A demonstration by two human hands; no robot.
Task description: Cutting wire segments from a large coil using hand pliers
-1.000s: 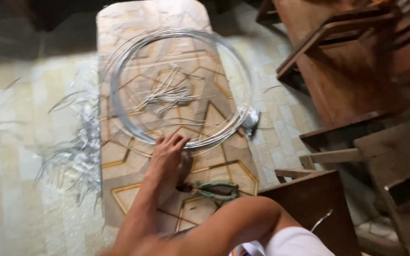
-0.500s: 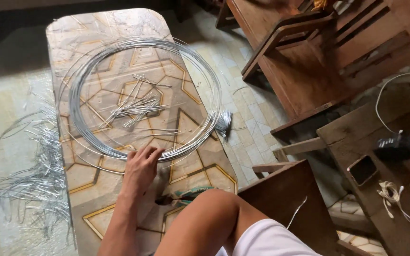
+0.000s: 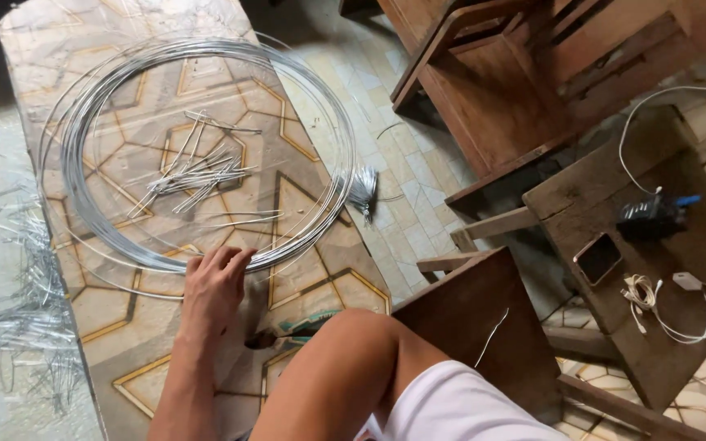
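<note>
left hand (image 3: 212,290) palm down, fingers (image 3: 234,260) curled

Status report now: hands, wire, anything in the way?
Left hand on the wire coil, fingers curled at its near edge. Right hand not in view. Cut wire pieces lie inside the coil; knee close by.

Soft daylight, dim top edge, slight blur.

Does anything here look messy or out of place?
Yes. Loose wire offcuts lie strewn over the floor left of the patterned board, more cut pieces are scattered inside the wire coil, and a small bundle hangs off the board's right edge. The left hand rests at the coil's near edge.
</note>
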